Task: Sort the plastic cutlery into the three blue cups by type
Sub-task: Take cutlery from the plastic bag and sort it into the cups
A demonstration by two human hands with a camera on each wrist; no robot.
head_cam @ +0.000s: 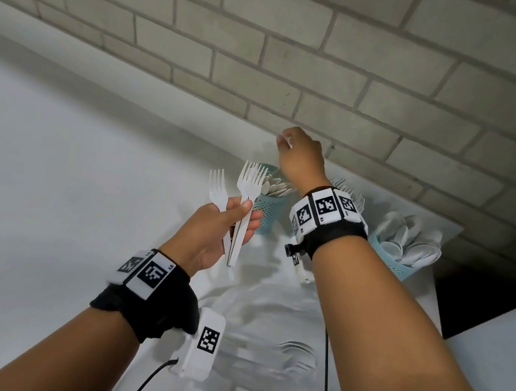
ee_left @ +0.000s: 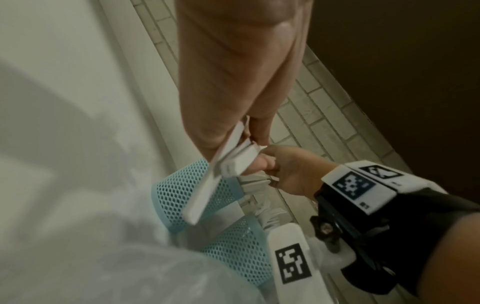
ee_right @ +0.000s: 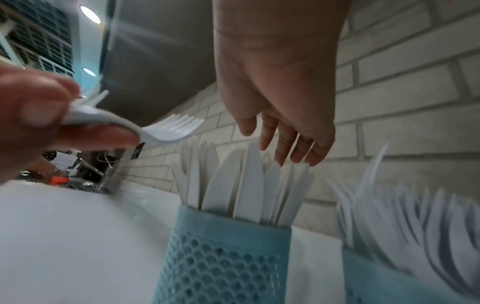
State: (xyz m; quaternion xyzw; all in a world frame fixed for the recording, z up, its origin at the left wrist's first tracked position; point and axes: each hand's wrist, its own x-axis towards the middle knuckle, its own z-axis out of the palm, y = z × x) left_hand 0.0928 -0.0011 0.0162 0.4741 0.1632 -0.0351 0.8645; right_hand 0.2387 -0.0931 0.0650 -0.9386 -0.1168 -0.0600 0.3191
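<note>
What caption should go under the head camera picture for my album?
Left hand holds white forks while right hand hovers over the cup of knives.

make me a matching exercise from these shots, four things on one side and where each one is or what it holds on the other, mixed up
Things
1. left hand
2. right hand
3. cup of knives
4. cup of spoons

Places or states
A. stands at the right end of the counter
B. grips a bunch of white forks
C. hangs over the knives with straight, relaxed fingers
D. stands just behind the held forks

Pairs: 1-B, 2-C, 3-D, 4-A
</note>
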